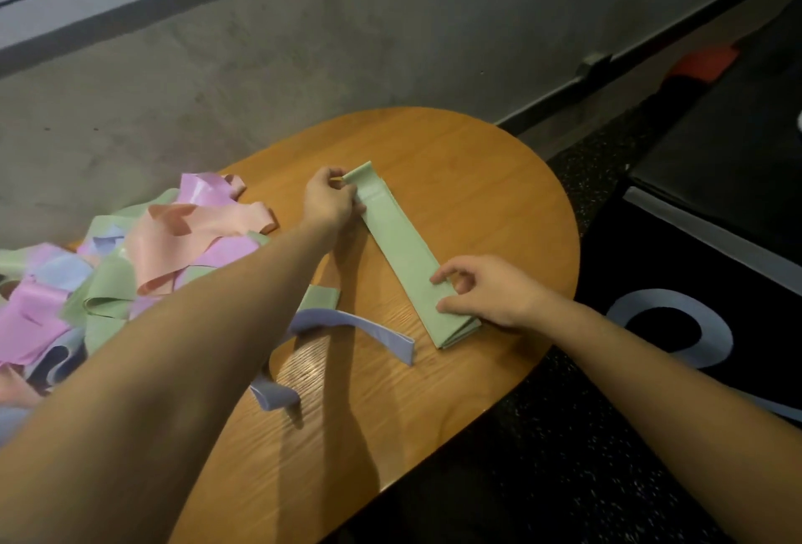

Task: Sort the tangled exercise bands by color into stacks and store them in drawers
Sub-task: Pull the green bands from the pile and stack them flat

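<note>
Left hand (pixel 328 198) fingers pinch green stack's (pixel 401 250) far end; right hand (pixel 486 289) presses near end.

Two bare, sleeveless forearms (pixel 173 348)

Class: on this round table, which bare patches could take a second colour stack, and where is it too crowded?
Bare wood lies beyond the green stack toward the table's far and right rim, and nearest the camera below the loose blue band. The tangled pile crowds the left side; the left hand and right hand occupy the middle.

Green stack (pixel 403 257), blue band (pixel 369 328), pink/purple/green pile (pixel 130 265), wood-grain table (pixel 499 205).
</note>
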